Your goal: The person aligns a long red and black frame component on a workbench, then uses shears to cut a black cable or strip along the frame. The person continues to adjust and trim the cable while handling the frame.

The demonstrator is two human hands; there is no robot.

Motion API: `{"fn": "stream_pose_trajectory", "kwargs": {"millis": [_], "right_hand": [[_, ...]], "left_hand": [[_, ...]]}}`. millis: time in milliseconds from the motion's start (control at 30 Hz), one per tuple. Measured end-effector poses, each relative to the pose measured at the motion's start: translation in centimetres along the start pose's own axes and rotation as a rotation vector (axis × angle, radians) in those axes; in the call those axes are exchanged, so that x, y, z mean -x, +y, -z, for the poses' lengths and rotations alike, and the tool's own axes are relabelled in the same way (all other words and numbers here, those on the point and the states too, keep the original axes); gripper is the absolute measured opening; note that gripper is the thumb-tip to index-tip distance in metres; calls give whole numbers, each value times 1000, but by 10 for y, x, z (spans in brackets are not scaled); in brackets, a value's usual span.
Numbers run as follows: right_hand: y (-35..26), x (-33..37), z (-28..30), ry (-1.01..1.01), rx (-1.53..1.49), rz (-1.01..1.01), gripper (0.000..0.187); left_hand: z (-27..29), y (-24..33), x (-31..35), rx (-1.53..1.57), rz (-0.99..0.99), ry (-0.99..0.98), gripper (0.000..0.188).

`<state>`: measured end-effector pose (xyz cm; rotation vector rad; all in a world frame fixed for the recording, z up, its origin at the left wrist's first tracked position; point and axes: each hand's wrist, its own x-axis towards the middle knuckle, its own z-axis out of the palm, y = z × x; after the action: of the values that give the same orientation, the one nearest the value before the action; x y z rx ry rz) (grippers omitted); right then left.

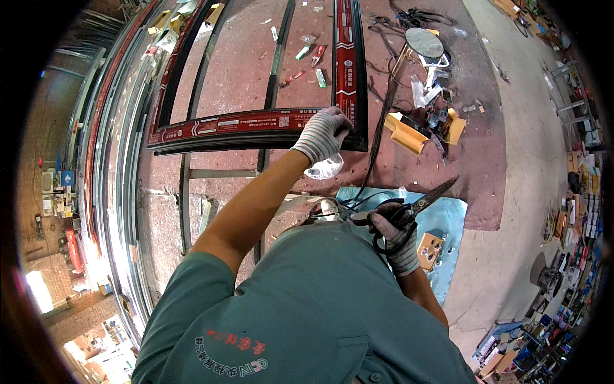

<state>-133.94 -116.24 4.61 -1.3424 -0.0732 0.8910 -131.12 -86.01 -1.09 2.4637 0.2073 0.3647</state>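
Note:
My left hand (323,134), in a striped glove, reaches forward to the near right corner of a black frame (256,142) covered with red printed film. Its fingers are curled against that corner; whatever lies between them is hidden. Close to my body on the right, my gloved right hand (398,240) grips large scissors (433,196) by their black handles, the blades pointing up and to the right. Just below the left wrist is a crumpled clear plastic bag (325,168).
Dark bars (279,57) run beneath the frame. To the right lie an opened cardboard box (407,134), a round stool seat (424,43) and cables. A light-blue sheet (454,221) bears a small wooden block (430,250). Long metal profiles (114,173) line the left side.

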Motion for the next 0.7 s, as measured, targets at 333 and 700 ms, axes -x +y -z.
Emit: {"fn": "stream_pose_trajectory", "kwargs": {"millis": [333, 700], "right_hand": [[5, 3, 11, -18, 59, -1, 21], [22, -2, 18, -27, 42, 56, 18]], "left_hand": [[2, 0, -9, 58, 106, -87, 17], [6, -21, -13, 218, 226, -36, 16]]}}
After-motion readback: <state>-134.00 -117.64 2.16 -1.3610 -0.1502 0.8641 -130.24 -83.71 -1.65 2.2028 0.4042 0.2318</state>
